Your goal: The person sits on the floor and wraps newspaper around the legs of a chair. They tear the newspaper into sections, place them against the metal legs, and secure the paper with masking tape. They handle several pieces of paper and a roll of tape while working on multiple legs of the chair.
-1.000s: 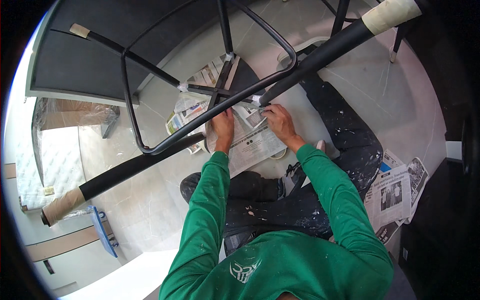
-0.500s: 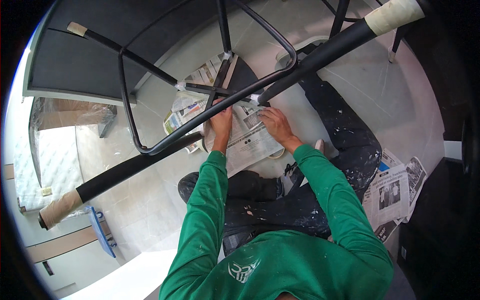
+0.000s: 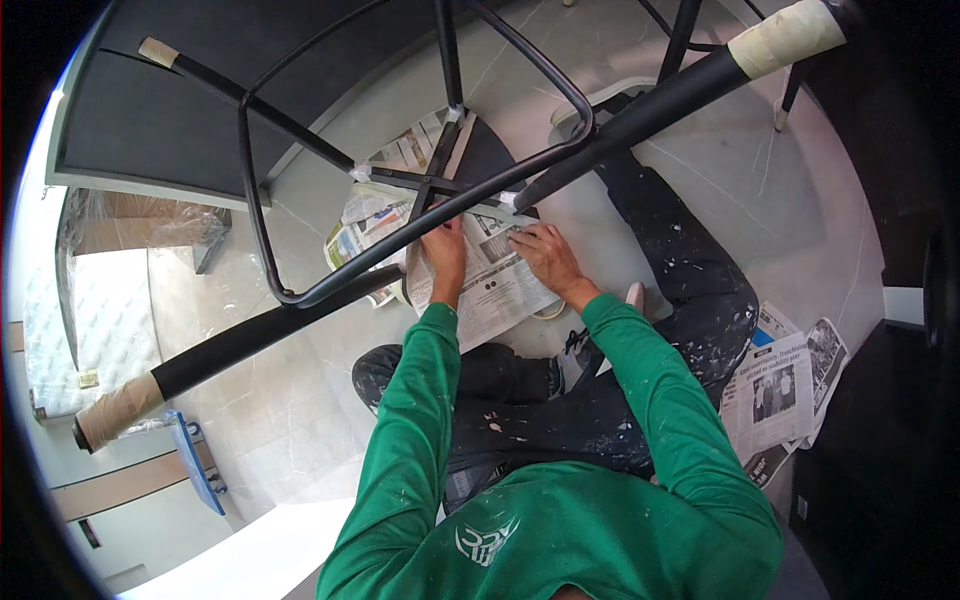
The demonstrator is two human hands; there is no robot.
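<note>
An upturned stool with a black metal frame (image 3: pixel 330 268) stands before me, its underside (image 3: pixel 490 150) partly covered with newspaper. My left hand (image 3: pixel 444 262) is curled at the upper edge of a newspaper sheet (image 3: pixel 500 298), close to the crossed bars (image 3: pixel 428 184). A slanting leg and foot-ring bar hide some of its fingertips. My right hand (image 3: pixel 548 262) pinches the same sheet farther right, below the whitish wrapping (image 3: pixel 508 200) at a leg's base. A pale strip runs along the sheet's upper edge between the hands.
Masking-tape-like wrapping (image 3: pixel 785 40) covers the leg ends, which reach out over my arms. Loose newspapers (image 3: pixel 770 390) lie by my right knee. At left are a plastic-wrapped item (image 3: pixel 145 230), a pale mattress-like slab (image 3: pixel 90 330) and a blue wheeled board (image 3: pixel 197 465).
My right hand has shifted slightly left and down along the sheet's edge. My left hand stays nearly in place. The stool has not visibly moved.
</note>
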